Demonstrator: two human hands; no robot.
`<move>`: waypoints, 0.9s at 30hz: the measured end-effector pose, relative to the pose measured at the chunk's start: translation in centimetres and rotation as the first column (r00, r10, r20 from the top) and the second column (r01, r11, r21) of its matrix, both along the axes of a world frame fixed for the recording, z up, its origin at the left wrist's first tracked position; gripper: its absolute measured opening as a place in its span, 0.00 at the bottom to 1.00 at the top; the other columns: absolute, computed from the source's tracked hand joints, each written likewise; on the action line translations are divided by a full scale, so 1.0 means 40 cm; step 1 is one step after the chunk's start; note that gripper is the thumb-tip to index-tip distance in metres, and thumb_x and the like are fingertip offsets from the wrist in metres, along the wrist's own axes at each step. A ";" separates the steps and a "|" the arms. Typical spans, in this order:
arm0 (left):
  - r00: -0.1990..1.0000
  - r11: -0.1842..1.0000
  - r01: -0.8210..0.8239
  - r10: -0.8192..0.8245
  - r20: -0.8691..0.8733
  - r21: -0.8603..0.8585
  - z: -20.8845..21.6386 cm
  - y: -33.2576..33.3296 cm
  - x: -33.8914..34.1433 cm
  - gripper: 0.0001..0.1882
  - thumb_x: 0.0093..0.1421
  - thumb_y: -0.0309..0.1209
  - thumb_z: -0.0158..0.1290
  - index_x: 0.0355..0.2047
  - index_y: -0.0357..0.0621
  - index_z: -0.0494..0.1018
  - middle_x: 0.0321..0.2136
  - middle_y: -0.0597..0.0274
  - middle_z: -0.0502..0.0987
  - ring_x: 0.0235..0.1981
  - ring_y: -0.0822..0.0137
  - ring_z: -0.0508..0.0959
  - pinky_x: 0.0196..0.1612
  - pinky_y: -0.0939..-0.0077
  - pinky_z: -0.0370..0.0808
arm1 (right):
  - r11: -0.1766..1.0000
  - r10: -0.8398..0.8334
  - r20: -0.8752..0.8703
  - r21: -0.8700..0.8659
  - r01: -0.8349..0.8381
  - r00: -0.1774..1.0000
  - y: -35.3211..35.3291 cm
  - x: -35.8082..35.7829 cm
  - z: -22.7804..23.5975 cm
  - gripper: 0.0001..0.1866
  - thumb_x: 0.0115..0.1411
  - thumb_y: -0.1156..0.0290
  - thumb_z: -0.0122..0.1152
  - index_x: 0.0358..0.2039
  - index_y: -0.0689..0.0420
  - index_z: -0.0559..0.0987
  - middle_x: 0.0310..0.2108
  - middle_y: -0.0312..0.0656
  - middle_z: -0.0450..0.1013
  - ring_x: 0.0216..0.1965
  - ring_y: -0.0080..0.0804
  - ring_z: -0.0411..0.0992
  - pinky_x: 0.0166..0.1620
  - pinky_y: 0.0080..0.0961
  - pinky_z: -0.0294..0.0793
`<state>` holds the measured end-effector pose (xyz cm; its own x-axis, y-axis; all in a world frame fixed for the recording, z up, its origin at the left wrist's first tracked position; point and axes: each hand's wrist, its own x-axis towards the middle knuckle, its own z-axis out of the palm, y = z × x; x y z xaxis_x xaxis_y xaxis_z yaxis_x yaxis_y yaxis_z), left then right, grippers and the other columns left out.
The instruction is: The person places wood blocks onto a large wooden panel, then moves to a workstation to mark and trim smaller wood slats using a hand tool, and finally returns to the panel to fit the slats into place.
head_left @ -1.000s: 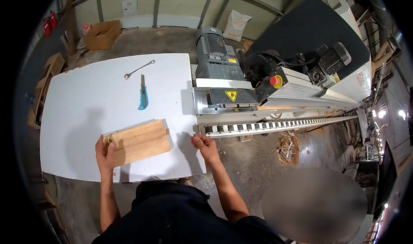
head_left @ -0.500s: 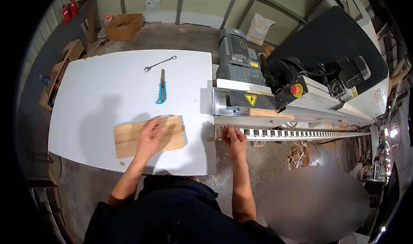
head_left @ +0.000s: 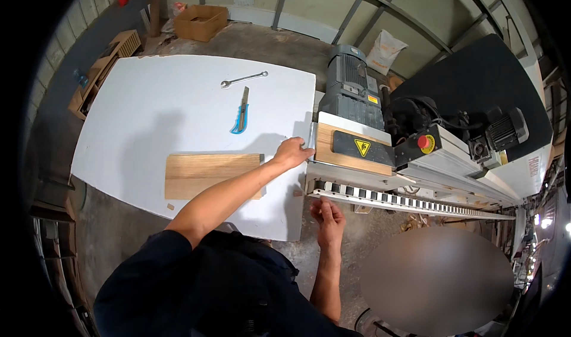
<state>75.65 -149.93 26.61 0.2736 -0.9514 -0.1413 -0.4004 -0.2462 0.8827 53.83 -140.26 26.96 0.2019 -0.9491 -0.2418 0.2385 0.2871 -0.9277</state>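
Note:
My left hand (head_left: 291, 153) reaches across to the machine's near end, fingers stretched and apart. Its fingertips are at the left end of a light wooden board (head_left: 325, 142) lying under the machine's dark guard plate; whether they touch it I cannot tell. Below the black-and-white conveyor track (head_left: 380, 197) is my right hand (head_left: 329, 223), fingers bent and drawn together; anything in them is hidden. Another wooden board (head_left: 202, 173) lies flat on the white table (head_left: 131, 99), partly behind my left forearm.
A blue utility knife (head_left: 241, 120) and a wrench (head_left: 245, 79) lie on the table, with small wood scraps (head_left: 171, 207) near its front edge. A grey motor (head_left: 347, 78) and a red stop button (head_left: 423, 142) are on the machine. Behind stands a cardboard box (head_left: 201, 25).
My left hand has moved right, off the board on the table, to the machine's end. The board in the machine has shifted left. My right hand is slightly lower, and the view has shifted.

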 end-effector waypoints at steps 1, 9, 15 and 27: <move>0.993 0.999 -0.047 0.048 -0.104 0.013 -0.006 -0.014 -0.003 0.19 0.49 0.39 0.60 0.28 0.31 0.73 0.22 0.49 0.77 0.24 0.58 0.78 0.30 0.67 0.74 | 1.000 -0.021 -0.017 0.018 0.021 1.000 0.005 -0.013 -0.002 0.15 0.62 0.65 0.57 0.44 0.62 0.77 0.35 0.43 0.77 0.33 0.29 0.75 0.40 0.27 0.77; 0.837 0.984 0.023 0.077 -0.541 0.176 -0.003 -0.030 0.075 0.10 0.51 0.22 0.58 0.34 0.30 0.75 0.25 0.58 0.77 0.22 0.71 0.76 0.25 0.81 0.76 | 0.999 -0.008 -0.039 0.031 0.010 0.999 0.008 -0.051 -0.032 0.16 0.61 0.63 0.59 0.44 0.61 0.78 0.33 0.41 0.78 0.32 0.27 0.75 0.37 0.25 0.76; 0.788 0.970 -0.096 0.211 -0.578 0.224 -0.018 0.163 0.305 0.21 0.56 0.25 0.55 0.48 0.27 0.67 0.35 0.53 0.75 0.30 0.68 0.78 0.29 0.81 0.78 | 0.996 0.072 -0.135 -0.034 -0.077 0.988 -0.005 0.017 0.000 0.16 0.62 0.63 0.58 0.44 0.62 0.78 0.33 0.41 0.78 0.33 0.26 0.75 0.39 0.24 0.75; 0.747 0.846 -0.418 0.527 -0.405 0.331 0.090 0.735 0.469 0.17 0.55 0.24 0.57 0.46 0.32 0.74 0.25 0.61 0.78 0.25 0.72 0.76 0.29 0.80 0.76 | 0.911 0.326 -0.436 -0.092 -0.402 0.839 -0.033 0.229 -0.082 0.23 0.62 0.61 0.57 0.48 0.69 0.73 0.38 0.44 0.76 0.37 0.25 0.72 0.41 0.21 0.72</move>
